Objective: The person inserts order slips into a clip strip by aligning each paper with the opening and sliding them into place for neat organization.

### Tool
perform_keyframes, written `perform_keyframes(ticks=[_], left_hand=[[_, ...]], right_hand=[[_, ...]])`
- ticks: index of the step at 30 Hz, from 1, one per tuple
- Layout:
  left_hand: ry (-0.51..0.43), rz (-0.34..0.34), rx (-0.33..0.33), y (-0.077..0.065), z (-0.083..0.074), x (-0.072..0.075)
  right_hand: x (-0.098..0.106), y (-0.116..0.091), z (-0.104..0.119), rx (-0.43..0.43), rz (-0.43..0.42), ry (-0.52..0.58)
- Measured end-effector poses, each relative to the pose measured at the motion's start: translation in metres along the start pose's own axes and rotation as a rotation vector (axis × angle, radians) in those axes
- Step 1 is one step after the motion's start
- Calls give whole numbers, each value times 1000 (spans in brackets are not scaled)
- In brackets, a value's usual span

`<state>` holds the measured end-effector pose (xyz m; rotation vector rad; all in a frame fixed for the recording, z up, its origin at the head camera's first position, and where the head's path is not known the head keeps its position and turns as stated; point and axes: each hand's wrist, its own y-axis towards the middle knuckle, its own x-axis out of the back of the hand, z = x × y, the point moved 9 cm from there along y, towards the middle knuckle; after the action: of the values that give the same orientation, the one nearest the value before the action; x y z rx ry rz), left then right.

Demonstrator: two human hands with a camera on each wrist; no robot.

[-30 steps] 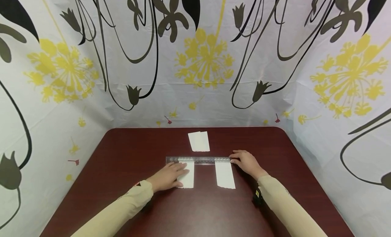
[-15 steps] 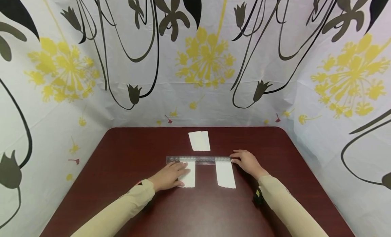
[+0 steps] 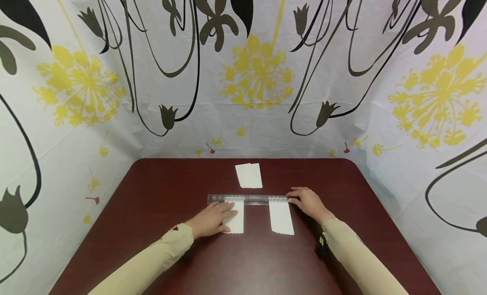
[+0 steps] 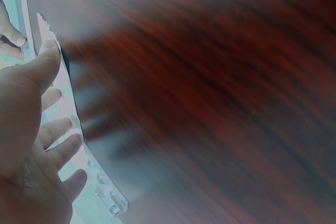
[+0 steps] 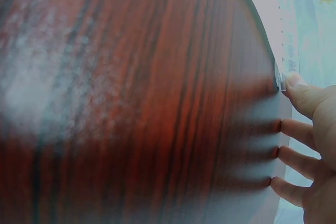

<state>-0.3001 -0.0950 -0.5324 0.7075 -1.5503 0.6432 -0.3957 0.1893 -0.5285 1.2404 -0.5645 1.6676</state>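
A clear plastic ruler (image 3: 256, 199) lies across the top ends of two white paper pieces on the table. My left hand (image 3: 209, 219) rests over the left paper (image 3: 238, 221), fingers spread and relaxed, with fingertips up by the ruler's lower edge. In the left wrist view, the ruler's end (image 4: 113, 203) sticks out past the little finger. The right paper (image 3: 281, 219) lies flat, its lower edge ragged. Beside it, my right hand (image 3: 309, 204) touches the ruler's right end with the thumb. Its other fingers reach down to the tabletop in the right wrist view.
Beyond the ruler lie overlapping white paper pieces (image 3: 249, 176). The dark red wooden table (image 3: 171, 176) has rounded far corners. Flower-printed cloth (image 3: 262, 138) hangs around its back and sides. A black device (image 3: 321, 246) sits at the right wrist.
Both hands, the ruler and the papers hold their places. The head view has only shifted very slightly.
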Motion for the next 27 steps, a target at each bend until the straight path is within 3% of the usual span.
perform_keyframes(ticks=[27], left_hand=[[2, 30, 13, 10, -8, 1]], right_hand=[[1, 0, 2, 15, -16, -28]])
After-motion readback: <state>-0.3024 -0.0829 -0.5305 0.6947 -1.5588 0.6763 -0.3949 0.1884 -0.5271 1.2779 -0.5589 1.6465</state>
